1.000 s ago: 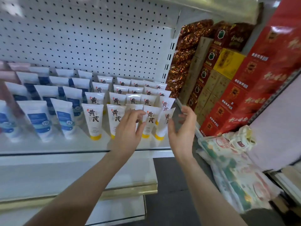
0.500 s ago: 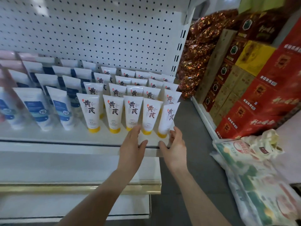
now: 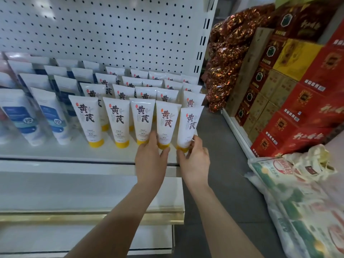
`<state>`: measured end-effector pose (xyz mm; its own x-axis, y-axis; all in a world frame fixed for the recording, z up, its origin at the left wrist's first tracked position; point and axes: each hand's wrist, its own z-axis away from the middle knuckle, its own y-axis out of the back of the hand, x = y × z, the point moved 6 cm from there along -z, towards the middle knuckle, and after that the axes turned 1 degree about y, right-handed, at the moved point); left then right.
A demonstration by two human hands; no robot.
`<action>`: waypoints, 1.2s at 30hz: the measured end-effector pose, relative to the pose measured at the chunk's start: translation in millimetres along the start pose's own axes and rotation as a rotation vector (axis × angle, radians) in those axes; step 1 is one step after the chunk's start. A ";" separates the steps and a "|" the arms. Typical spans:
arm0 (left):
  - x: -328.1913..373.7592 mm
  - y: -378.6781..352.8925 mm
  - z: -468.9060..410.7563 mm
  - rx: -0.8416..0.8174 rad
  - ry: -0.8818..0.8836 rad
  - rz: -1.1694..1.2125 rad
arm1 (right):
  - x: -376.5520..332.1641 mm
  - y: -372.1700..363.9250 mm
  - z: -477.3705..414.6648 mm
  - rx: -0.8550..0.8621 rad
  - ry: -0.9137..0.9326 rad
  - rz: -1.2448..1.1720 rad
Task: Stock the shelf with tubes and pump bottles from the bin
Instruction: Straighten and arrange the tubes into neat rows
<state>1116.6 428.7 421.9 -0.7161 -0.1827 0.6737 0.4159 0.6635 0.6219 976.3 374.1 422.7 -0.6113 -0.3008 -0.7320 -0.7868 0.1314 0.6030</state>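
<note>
Several white tubes with yellow caps and dark lettering stand cap-down in rows on the white shelf [image 3: 55,151]. My left hand [image 3: 149,161] pinches the yellow cap of the fourth front-row tube [image 3: 165,123], thumb and fingers on either side. My right hand [image 3: 195,161] grips the base of the rightmost front tube [image 3: 189,125], which leans right at the shelf's end. White tubes with blue labels [image 3: 54,118] fill the shelf's left part. No bin or pump bottle is in sight.
A white pegboard [image 3: 111,34] backs the shelf. Lower shelf boards [image 3: 74,192] jut out below. Right of the grey floor aisle stand stacked red and yellow cartons [image 3: 301,101], shiny red-gold wrapped packs [image 3: 227,58] and printed sacks [image 3: 307,202] on the floor.
Both hands dropped from in front of the tubes to the shelf's front edge, then closed on the bases of the two rightmost front tubes. The camera moved closer.
</note>
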 end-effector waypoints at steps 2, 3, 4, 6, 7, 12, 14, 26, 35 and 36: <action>0.8 -1.6 -3.2 0.003 0.027 -0.010 | -0.7 2.4 -0.9 0.011 -0.002 -0.017; 1.1 -2.3 -4.6 0.000 0.047 -0.019 | -1.1 3.7 -1.7 0.014 -0.001 -0.021; 1.2 -2.6 -5.8 -0.003 0.066 -0.029 | -2.0 5.3 -2.7 0.018 0.004 -0.020; 1.8 -3.5 -7.4 -0.005 0.090 -0.042 | -2.5 8.6 -6.2 0.025 0.001 -0.009; 1.7 -3.5 -7.7 -0.005 0.097 -0.043 | -2.1 9.6 -8.1 0.028 -0.008 -0.004; 2.9 -1.3 -4.2 0.015 0.080 -0.050 | -1.0 10.0 -11.9 0.051 -0.022 -0.005; 3.9 0.1 -3.1 0.018 0.080 -0.039 | 0.4 9.0 -11.7 0.051 -0.023 -0.009; 5.2 2.5 -1.5 0.047 0.041 -0.026 | 8.0 9.1 -13.0 0.073 -0.054 -0.007; 4.1 12.1 16.4 -0.051 0.035 0.084 | -0.9 20.4 8.7 0.071 -0.126 -0.116; 3.2 16.6 22.0 -0.051 0.035 0.098 | -4.0 23.5 16.0 0.097 -0.128 -0.133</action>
<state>1108.8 455.2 425.6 -0.6507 -0.1449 0.7454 0.5117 0.6416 0.5714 958.9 393.4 434.7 -0.5025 -0.1997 -0.8412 -0.8620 0.1907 0.4697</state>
